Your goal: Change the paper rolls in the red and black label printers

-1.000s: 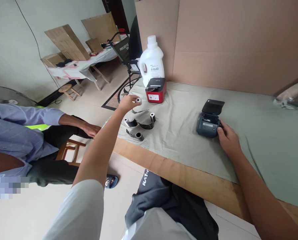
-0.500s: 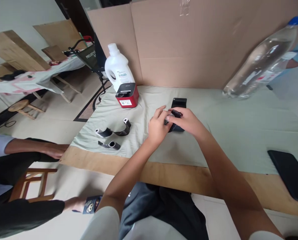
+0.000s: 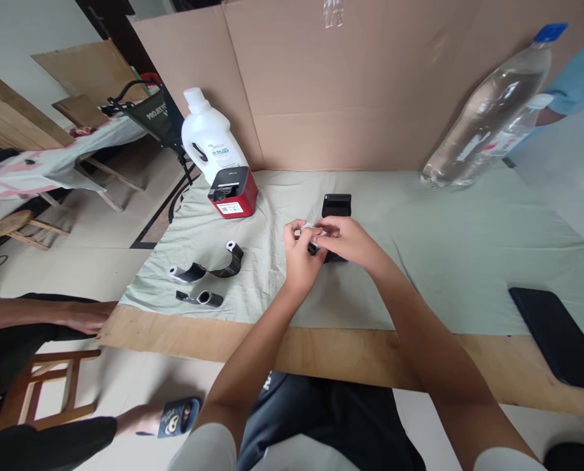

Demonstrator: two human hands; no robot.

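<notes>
1. In the head view, the left hand (image 3: 302,256) and the right hand (image 3: 349,242) were close together, in front of the person's body and above the table (image 3: 341,347). The fingers of both hands were bent and clamped on a small roll (image 3: 307,227), of which only white and black parts could be seen between them.
2. Just behind and below the hands stood the dark device (image 3: 337,205) with its lid raised. The hands covered most of its body, so I cannot tell whether the roll touched it.
3. To the left of the left hand, a little nearer to the person, two loose rolls (image 3: 234,259) with dark strips lay on the green cloth (image 3: 468,248). A third, dark roll (image 3: 210,299) lay beside them, closer to the table edge.
4. Farther to the left and beyond the left hand was the red and black box (image 3: 242,196), with the white jug (image 3: 218,140) just behind it.
5. Well to the right of the right hand, a black flat object (image 3: 559,337) lay near the edge. Beyond that hand, also to the right, clear bottles (image 3: 492,114) leaned at an angle.
</notes>
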